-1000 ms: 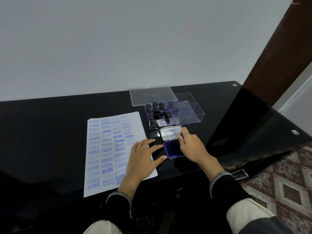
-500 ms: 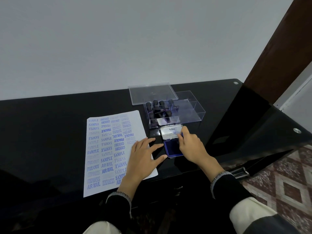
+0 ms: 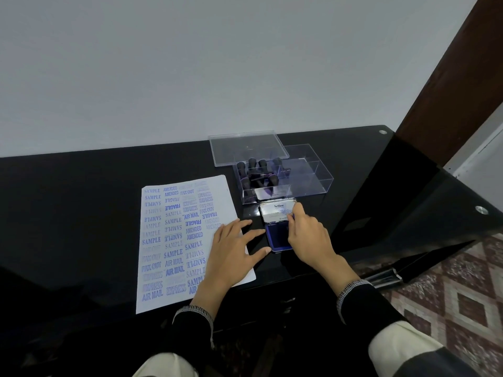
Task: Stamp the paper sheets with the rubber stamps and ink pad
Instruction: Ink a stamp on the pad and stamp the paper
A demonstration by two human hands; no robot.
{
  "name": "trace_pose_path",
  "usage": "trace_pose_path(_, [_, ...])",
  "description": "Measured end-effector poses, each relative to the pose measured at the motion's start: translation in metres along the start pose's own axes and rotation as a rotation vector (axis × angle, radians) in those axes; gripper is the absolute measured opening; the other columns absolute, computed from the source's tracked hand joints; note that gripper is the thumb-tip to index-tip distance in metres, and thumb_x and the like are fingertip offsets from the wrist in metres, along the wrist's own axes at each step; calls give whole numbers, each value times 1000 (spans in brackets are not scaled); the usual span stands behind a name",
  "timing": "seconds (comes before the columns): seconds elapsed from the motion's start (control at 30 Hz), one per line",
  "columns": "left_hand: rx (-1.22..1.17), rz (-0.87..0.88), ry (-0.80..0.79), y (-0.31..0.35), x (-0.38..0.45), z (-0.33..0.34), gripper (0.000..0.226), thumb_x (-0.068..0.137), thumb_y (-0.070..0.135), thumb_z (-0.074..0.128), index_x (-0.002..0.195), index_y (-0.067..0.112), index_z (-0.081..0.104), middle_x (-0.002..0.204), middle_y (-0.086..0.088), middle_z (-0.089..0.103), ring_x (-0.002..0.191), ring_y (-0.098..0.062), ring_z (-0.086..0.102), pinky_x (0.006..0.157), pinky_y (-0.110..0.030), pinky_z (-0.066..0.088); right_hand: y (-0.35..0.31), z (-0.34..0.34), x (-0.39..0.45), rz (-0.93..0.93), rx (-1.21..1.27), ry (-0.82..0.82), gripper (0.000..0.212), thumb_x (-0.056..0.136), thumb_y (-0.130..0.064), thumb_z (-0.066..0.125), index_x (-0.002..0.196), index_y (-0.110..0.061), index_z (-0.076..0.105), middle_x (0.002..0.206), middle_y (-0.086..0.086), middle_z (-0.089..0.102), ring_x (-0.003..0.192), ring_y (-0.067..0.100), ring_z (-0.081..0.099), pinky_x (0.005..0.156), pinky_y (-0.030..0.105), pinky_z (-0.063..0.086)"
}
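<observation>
Near the front edge of the black table, left hand still flat on the stamped paper, right hand still pinching the ink pad lid, nothing moved, stamps waiting in the clear box.

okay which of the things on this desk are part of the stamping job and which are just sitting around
Part of the job:
paper sheets, under the left hand
ink pad, open, right hand at its lid
rubber stamps in the clear box

Just lying about:
box lid
</observation>
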State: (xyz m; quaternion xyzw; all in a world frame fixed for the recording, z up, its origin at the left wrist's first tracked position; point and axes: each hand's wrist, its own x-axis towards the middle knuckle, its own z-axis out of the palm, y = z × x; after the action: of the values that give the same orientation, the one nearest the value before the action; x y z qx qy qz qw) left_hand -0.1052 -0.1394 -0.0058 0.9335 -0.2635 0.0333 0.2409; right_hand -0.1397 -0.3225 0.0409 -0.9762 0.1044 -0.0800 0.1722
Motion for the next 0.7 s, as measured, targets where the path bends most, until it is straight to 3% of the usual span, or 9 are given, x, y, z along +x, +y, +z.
trace_pose_path(0.13, [6, 4, 1, 0, 0, 0, 64, 79, 77, 27, 131, 48, 51, 146, 14, 38, 138, -7, 26, 116, -32, 6, -1, -2, 2, -2, -11, -19, 13, 102, -27, 35, 101, -14, 37, 79, 6, 59, 63, 28, 53, 55, 35, 35])
trace_pose_path(0.27, [14, 2, 5, 0, 0, 0, 66, 78, 78, 24, 131, 48, 51, 146, 14, 38, 138, -7, 26, 116, -32, 6, -2, -7, 8, 13, -4, -62, 10, 102, -26, 35, 96, -18, 34, 76, 4, 53, 61, 26, 46, 56, 35, 32])
trace_pose_path(0.47, [4, 5, 14, 0, 0, 0, 64, 79, 77, 27, 130, 48, 52, 145, 15, 38, 136, -6, 26, 113, -27, 3, -3, -11, 12, 14, 5, -96, 13, 102, -27, 35, 93, -17, 34, 77, 5, 53, 62, 25, 48, 56, 34, 33])
trace_pose_path(0.7, [-6, 0, 15, 0, -1, -1, 48, 87, 67, 46, 130, 46, 52, 145, 15, 38, 136, -6, 25, 114, -28, 3, -4, -17, 26, 29, 22, -198, 15, 102, -25, 35, 94, -13, 37, 80, 7, 48, 69, 30, 46, 62, 38, 36])
